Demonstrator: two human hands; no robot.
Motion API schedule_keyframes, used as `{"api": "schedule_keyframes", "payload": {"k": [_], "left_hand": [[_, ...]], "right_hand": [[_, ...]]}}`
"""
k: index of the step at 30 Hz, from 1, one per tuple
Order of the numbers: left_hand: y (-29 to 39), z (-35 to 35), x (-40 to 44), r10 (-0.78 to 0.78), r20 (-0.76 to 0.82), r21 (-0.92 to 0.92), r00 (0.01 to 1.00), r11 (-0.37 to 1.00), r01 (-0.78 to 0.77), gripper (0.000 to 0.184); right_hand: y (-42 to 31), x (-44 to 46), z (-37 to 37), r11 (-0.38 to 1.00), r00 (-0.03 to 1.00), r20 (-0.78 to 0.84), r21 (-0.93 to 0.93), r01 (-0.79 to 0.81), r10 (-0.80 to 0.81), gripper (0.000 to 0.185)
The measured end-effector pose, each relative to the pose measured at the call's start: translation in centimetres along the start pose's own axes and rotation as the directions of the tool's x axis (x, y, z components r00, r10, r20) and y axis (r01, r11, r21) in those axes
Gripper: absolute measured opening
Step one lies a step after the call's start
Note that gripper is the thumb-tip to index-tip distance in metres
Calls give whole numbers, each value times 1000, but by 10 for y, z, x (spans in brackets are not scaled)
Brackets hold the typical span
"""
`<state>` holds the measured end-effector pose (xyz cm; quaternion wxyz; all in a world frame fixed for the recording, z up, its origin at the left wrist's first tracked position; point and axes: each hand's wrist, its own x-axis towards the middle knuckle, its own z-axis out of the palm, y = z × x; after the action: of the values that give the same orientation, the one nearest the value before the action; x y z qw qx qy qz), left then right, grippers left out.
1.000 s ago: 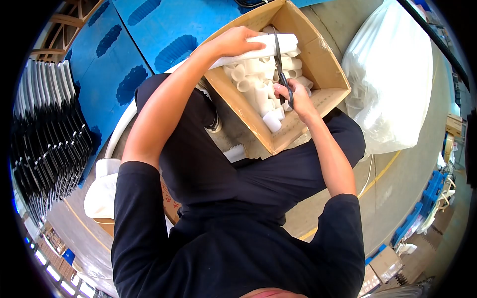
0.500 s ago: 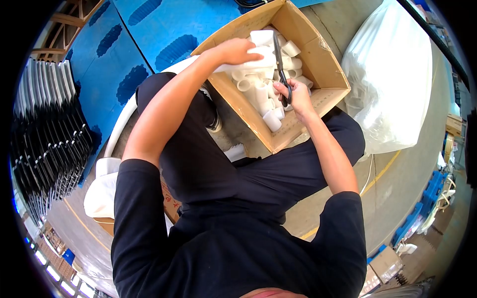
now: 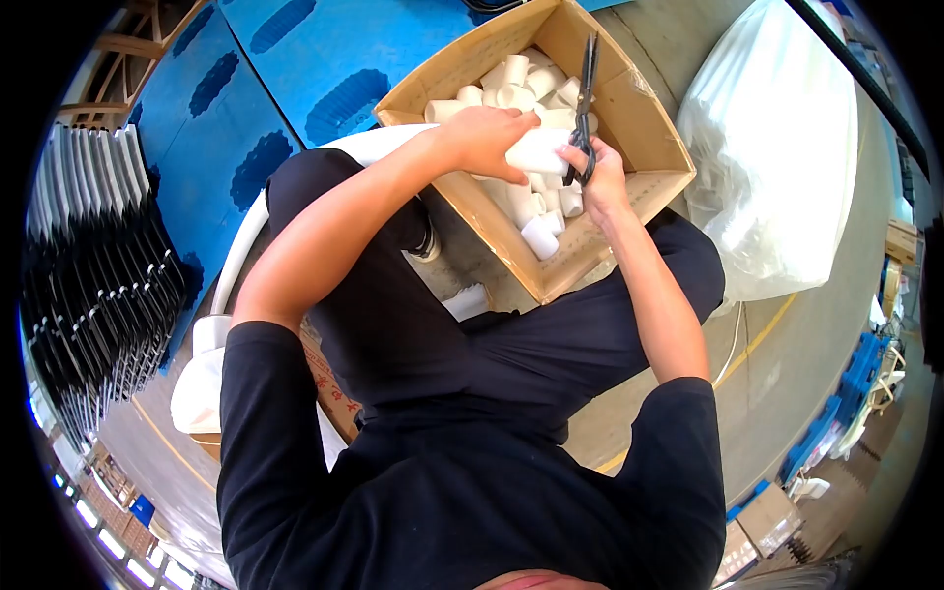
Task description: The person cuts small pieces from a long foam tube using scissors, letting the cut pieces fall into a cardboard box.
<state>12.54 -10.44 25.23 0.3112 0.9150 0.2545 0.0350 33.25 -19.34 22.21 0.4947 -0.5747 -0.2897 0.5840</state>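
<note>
My left hand point(image 3: 489, 141) is wrapped over a long white tube, apparently foam point(image 3: 542, 152), near its end. The tube runs back past my left knee toward the floor. Black scissors point(image 3: 587, 96) are in my right hand point(image 3: 604, 180), blades pointing up and away, handles close to the tube's end. My right thumb reaches to the tube's tip and seems to touch it. Both hands are above an open cardboard box point(image 3: 511, 250) holding many short white tube pieces point(image 3: 516, 95).
A large translucent plastic bag with white contents point(image 3: 772, 157) stands right of the box. Blue panels point(image 3: 344, 49) lie at the upper left, near a row of black-and-white stacked parts point(image 3: 98, 265). My legs point(image 3: 393, 305) flank the box's near corner.
The tube's end has moved right and slightly down with my left hand, now at the scissor handles. The scissors have shifted right and up; their blades tilt slightly right.
</note>
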Motion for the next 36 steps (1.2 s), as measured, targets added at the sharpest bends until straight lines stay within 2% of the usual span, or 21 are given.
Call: {"api": "schedule_keyframes", "payload": {"k": [1, 2, 4, 5, 7, 9, 13, 17, 18, 19, 20, 21, 23, 24, 25, 27, 29, 31, 33, 35, 36], "left_hand": [[1, -2, -1, -14, -86, 46, 996, 999, 18, 66], [2, -5, 0, -11, -84, 45, 996, 999, 15, 66], [2, -12, 3, -241, 28, 87, 970, 967, 238, 64], [0, -12, 4, -237, 30, 88, 971, 968, 234, 64], [-1, -12, 4, -137, -83, 63, 987, 988, 143, 63], [0, -9, 6, -138, -92, 45, 986, 989, 143, 63], [5, -9, 9, -137, -116, -15, 984, 991, 137, 65], [3, -25, 3, -159, -156, 9, 975, 987, 162, 67], [-6, -38, 2, -298, 0, -37, 954, 954, 298, 66], [-17, -46, 0, -420, 162, -58, 893, 899, 434, 65], [-29, -52, -7, -382, 208, -91, 900, 909, 407, 65], [-36, -55, -13, -386, 208, -85, 899, 908, 409, 65], [-48, -61, -22, -339, 185, -191, 922, 908, 372, 59], [-55, -60, -21, -310, 148, -153, 939, 931, 332, 51], [-52, -63, -22, -313, 144, -148, 939, 931, 333, 51], [-42, -61, -21, -269, 7, 96, 963, 959, 267, 43], [-29, -64, -19, -275, 22, 124, 961, 955, 270, 37], [-16, -63, -18, -251, -68, 135, 966, 957, 258, 33], [-16, -53, -15, -199, -127, 110, 972, 971, 213, 32], [-13, -43, -10, -67, -244, -20, 967, 998, 64, 30], [-11, -38, -5, -126, -271, -140, 954, 986, 90, 32]], "right_hand": [[-2, 1, -1, 1000, 999, -28, 8, 29, -29, 32], [-7, 2, -5, 1000, 1000, -17, 3, 9, -9, 32], [-13, 4, -10, 1000, 999, -41, 19, -6, 7, 32], [-15, 6, -11, 999, 998, -58, 32, -17, 19, 33], [-14, 6, -10, 999, 998, -57, 41, -18, 20, 36], [-11, 2, -6, 999, 999, 19, 21, 29, -29, 39], [-14, -1, 3, 996, 996, 25, -42, 82, -81, 40], [-18, 13, 4, 991, 984, -119, -11, 133, -133, 34], [-18, 18, 3, 986, 970, -179, -16, 166, -166, 31], [-22, 22, 2, 986, 966, -197, -16, 166, -166, 30], [-26, 27, 1, 982, 962, -202, 4, 191, -186, 30], [-29, 30, 2, 976, 956, -203, 25, 219, -209, 30], [-32, 36, 7, 975, 958, -203, 49, 219, -204, 30], [-34, 40, 9, 975, 958, -208, 64, 213, -196, 30], [-36, 40, 13, 974, 958, -204, 67, 217, -200, 30], [-41, 39, 18, 975, 960, -181, 24, 220, -212, 30], [-41, 43, 18, 974, 957, -185, -12, 226, -225, 30], [-42, 47, 20, 972, 953, -190, -38, 233, -235, 30], [-47, 50, 18, 975, 935, -291, 27, 221, -204, 28], [-49, 54, 13, 976, 929, -323, 58, 211, -182, 23], [-49, 55, 11, 972, 927, -330, 87, 219, -179, 20]]}}
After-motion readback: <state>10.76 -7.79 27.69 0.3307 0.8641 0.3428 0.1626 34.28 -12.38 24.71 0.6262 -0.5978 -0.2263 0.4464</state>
